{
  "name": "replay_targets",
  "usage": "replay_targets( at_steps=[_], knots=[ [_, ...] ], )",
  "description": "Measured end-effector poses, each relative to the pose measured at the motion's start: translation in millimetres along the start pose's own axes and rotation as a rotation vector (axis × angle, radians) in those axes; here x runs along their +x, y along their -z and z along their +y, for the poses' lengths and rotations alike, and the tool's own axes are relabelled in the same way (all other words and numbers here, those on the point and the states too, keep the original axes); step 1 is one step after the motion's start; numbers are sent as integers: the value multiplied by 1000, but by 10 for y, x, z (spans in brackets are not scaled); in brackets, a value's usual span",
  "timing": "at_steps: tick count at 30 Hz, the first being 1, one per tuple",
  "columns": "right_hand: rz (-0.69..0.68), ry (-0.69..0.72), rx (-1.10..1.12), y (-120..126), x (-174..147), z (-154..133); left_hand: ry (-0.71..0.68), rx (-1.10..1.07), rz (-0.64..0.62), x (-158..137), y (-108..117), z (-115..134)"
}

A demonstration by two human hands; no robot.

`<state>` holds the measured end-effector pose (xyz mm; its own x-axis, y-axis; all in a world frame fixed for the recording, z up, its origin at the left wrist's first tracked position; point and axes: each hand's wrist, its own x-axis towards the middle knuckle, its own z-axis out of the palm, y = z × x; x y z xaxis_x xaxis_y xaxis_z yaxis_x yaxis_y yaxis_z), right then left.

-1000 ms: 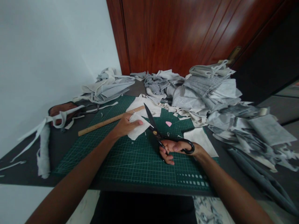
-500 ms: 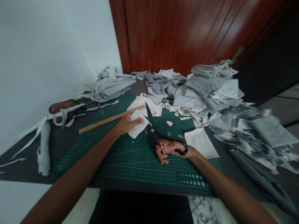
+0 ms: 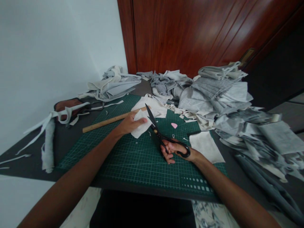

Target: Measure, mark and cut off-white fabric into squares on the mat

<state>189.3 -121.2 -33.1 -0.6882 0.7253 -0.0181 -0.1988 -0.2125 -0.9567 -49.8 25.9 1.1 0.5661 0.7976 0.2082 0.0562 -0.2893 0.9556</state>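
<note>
My left hand [image 3: 131,123] pinches a small piece of white fabric [image 3: 140,129] above the green cutting mat [image 3: 133,161], thumb on top. In my right hand [image 3: 171,148] is a pair of black scissors [image 3: 155,130], fingers through the handles. Their blades are parted and point away from me, at the right edge of the fabric piece. Just beyond my left hand lies a wooden ruler [image 3: 104,124], partly over a larger cream cloth [image 3: 158,109]. A pink tailor's chalk [image 3: 174,125] rests on the mat beyond the scissors. To the right of my right wrist is a white fabric square [image 3: 205,146].
Heaps of grey and white fabric [image 3: 213,95] line the back and right of the dark table [image 3: 71,144]. More folded cloth [image 3: 114,87] is at the back left. A brown pouch [image 3: 68,107] with white strips lies on the left. Small scraps dot the mat.
The view has shifted slightly. The scissor handles have spread a little, and the blades tilt more to the left beside the fabric piece. My left hand keeps its hold.
</note>
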Motion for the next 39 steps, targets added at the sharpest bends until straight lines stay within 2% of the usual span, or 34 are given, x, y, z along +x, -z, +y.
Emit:
replay_targets(
  at_steps=[5,20,31,36,39],
  knots=[
    [13,18,-23,-1,-19,-16,-49,-21,3,5,6,15],
    [69,-32,-94,-68,-33,-123,-73,95,8,9,69,-56],
    [53,-97,-140,-14,-78,-159,-79,62,79,18,48,-139],
    [59,-122,-144,-5,-81,-153,-54,55,-1,23,48,-150],
    [74,-140,-132,-17,-76,-164,-61,52,12,24,53,-137]
  ],
)
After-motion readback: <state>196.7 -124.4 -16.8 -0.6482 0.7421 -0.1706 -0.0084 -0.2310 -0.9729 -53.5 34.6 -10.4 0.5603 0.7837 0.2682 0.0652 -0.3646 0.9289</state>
